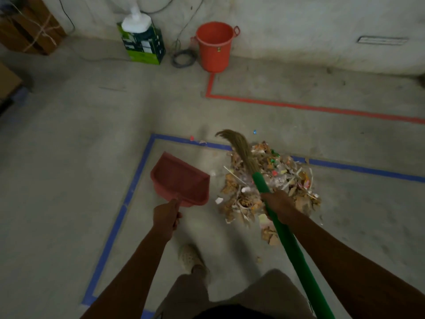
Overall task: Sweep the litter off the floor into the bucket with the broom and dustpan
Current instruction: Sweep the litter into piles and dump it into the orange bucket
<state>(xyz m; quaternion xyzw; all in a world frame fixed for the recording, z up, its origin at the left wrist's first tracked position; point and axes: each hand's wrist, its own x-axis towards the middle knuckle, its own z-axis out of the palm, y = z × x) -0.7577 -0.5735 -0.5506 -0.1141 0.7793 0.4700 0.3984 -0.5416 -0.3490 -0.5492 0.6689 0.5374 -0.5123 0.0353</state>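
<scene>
Nothing legible for you here. The green box [147,46] by the wall [299,24] has white print panels on its dark side, all too blurred to read. The orange bucket [215,46] carries a small sticker [218,50] on its front, too small to make out. The pale plate [383,40] low on the wall, right side: characters can't be resolved.

Matt concrete floor [69,134]; seemingly plastic dustpan [180,179].
</scene>
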